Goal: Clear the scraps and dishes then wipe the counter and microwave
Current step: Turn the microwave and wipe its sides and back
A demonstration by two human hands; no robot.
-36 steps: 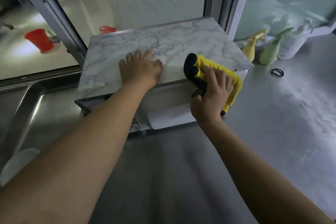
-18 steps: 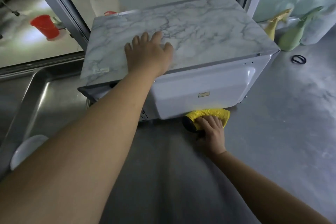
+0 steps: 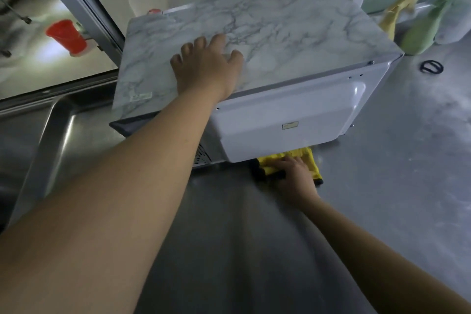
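Yellow cloth [image 3: 288, 160] lies pressed on the table [image 3: 382, 186] at the microwave [image 3: 280, 120] base, right hand [image 3: 293, 178] grasping it, left hand [image 3: 206, 69] flat and released on the marbled top. No scraps or dishes show; wiping seems well underway.

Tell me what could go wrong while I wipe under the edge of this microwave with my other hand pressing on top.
The left hand presses flat on the microwave, which looks tipped; if it slips, the body could drop onto the right hand and yellow cloth at its lower edge. Pushing could also slide the microwave toward the spray bottles behind it.
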